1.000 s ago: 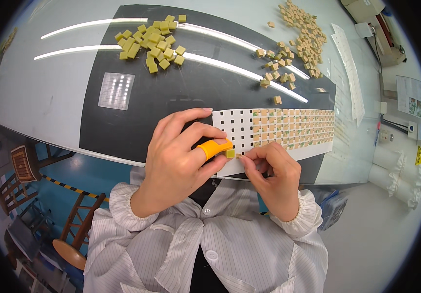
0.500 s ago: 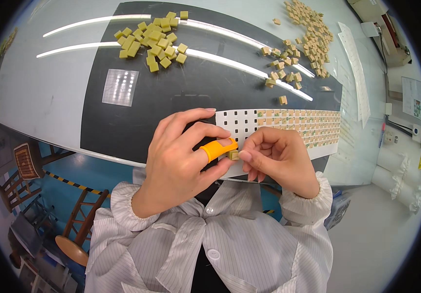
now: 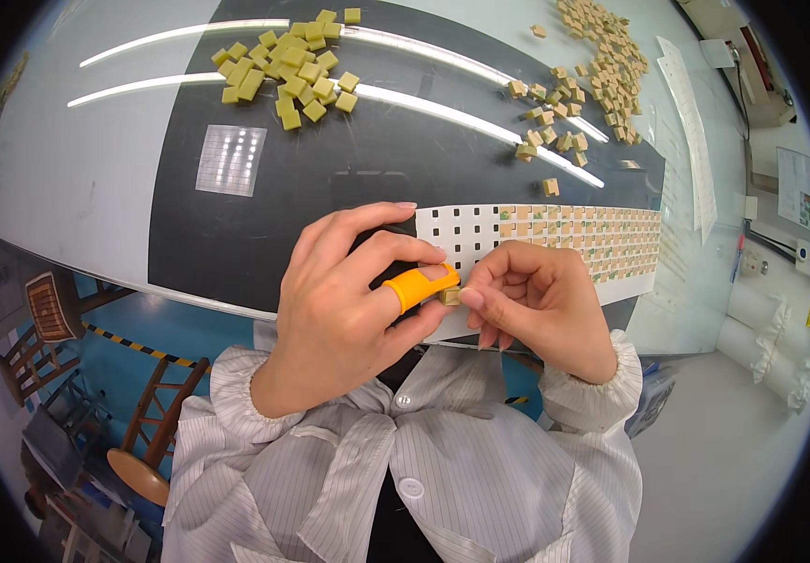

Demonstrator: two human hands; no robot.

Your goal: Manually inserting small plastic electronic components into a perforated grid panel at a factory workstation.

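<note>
My left hand [image 3: 341,305] wears an orange finger sleeve [image 3: 416,287] and pinches a small olive-tan block [image 3: 449,296] between thumb and fingertip. From the other side, the thumb and curled fingers of my right hand [image 3: 546,305] close on the same block, hiding part of it. Both hands hover over the near edge of a white perforated sheet [image 3: 466,214]. Black square holes show at its left end. Rows of tan pieces [image 3: 579,230], some with green marks, fill the sheet toward the right.
Olive-yellow blocks [image 3: 297,70] are heaped on the black mat [image 3: 330,150]. Farther right lies a scattered pile of notched tan blocks [image 3: 616,70]. A clear gridded square [image 3: 231,159] rests at the mat's left. A long white strip [image 3: 688,131] lies on the right of the table.
The view has shifted slightly, so the table's things sit a little differently in it. My hands keep almost the same pose around the block.
</note>
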